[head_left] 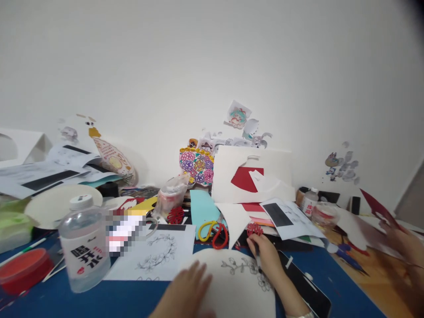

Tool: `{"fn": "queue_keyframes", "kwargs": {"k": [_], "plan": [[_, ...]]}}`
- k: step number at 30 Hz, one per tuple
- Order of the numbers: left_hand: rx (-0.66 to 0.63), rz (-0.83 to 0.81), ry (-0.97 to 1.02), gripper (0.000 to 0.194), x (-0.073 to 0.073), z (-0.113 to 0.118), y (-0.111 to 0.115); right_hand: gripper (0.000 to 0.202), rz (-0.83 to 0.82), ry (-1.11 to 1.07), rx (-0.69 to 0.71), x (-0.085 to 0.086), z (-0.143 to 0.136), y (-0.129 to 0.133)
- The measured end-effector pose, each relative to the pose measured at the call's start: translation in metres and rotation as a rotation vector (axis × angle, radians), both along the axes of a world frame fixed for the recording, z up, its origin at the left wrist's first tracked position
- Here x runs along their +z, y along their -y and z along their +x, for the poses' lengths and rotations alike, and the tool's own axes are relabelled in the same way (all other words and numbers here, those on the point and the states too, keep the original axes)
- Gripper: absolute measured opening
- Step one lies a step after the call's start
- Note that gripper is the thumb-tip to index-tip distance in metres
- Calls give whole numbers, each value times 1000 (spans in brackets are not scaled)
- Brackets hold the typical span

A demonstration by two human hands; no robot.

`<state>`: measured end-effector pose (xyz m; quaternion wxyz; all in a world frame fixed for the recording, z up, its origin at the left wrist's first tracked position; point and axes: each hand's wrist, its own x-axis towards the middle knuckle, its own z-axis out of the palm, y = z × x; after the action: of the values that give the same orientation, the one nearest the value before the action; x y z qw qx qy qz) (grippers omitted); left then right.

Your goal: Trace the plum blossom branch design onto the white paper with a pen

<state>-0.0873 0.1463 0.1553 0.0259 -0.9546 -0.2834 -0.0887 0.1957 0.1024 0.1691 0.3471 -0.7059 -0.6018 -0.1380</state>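
A white sheet with a rounded top (228, 282) lies before me, bearing a pencil-like line drawing of a flowering branch (243, 266). My left hand (187, 287) rests flat along its left side, fingers stretched out. In my right hand (266, 254) a dark, slim pen (258, 259) is gripped, pointing down at the flowers on the sheet's right side. To the left lies a printed page with a blossom wreath (159, 254). Scissors with yellow and red handles (218, 235) lie just beyond the sheet. A red cut-paper ornament (254, 229) sits just past my right hand.
A large clear bottle (84, 247) and a red round tub (24, 269) stand at left. A black phone-like slab (306, 285) lies right of the sheet. Papers and a white board (221, 176) lean against the wall. At far right another person's hand (397, 238) holds red paper (380, 207).
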Motion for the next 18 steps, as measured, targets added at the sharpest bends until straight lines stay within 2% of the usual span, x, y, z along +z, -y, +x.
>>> {"fn": "queue_keyframes", "kwargs": {"k": [3, 5, 8, 13, 18], "plan": [[176, -22, -10, 40, 33, -4, -33, 29, -75, -27, -1, -2, -4, -3], [252, -47, -29, 35, 44, -3, -47, 28, -96, -44, -1, -2, -5, -3], [306, -97, -46, 36, 45, -3, -52, 30, -109, -86, 2, 0, -4, -2], [347, -201, -73, 45, 38, -8, -44, 32, -75, -240, 4, 3, -3, 1], [334, -294, -29, 47, 32, -8, -47, 38, 22, -472, 103, -5, -4, -2]]}}
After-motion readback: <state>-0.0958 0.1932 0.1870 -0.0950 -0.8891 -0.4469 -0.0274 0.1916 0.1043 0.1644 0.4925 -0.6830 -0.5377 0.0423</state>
